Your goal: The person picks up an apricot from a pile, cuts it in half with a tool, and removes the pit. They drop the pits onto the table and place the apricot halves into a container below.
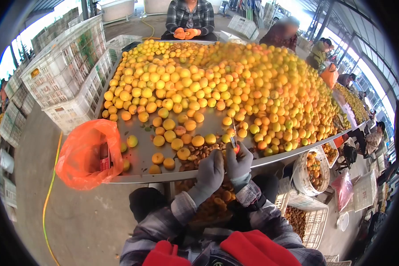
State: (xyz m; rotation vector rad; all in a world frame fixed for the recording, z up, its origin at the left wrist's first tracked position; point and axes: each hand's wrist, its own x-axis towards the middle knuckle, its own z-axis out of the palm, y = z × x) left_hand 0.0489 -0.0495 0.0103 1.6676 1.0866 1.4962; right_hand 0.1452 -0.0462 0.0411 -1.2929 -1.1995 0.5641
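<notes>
My right hand [239, 163], in a grey glove, is closed around a small knife [233, 141]. Its thin blade points up and away over the table, and a bit of red shows by the fingers. Just beside it, my gloved left hand [209, 172] has its fingers curled together; what they hold, if anything, is hidden. Both hands are over the near edge of a metal table [139, 166]. A heap of apricots [186, 82] covers most of the tabletop. Brown pits [201, 154] lie just beyond my left hand.
An orange plastic bag [82, 155] hangs at the table's left corner. White crates [60, 66] are stacked at left. Apricot halves [213, 199] lie below the table edge. At right stand a white bucket [300, 177] and a basket [317, 221] of pits. A person in orange gloves [186, 33] sits opposite.
</notes>
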